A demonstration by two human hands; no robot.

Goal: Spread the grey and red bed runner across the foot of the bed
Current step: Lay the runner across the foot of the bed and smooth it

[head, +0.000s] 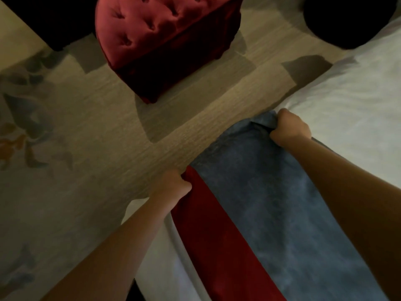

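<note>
Bed runner (271, 203), grey with a red band along its 9 o'clock side, lies on the white bed (358, 94) and runs from the 5 o'clock corner of the view up toward the middle. Its end reaches the mattress edge, past which the patterned carpet (86, 148) fills everything from 7 to 11 o'clock. The bed takes the stretch from 2 to 6 o'clock. A red tufted footstool (165, 40) stands on the carpet at 12 o'clock, well apart from the runner. A dark round shape (347, 20) sits at 1 o'clock; what it is cannot be told.

The right hand (290, 129), at 3 o'clock from the middle, is closed in a fist around the grey corner. The left hand (173, 185), just below the middle toward 7 o'clock, is fisted on the red corner. The runner's end edge spans the two fists, and the cloth trails away from both grips toward 5 o'clock, between the forearms.
</note>
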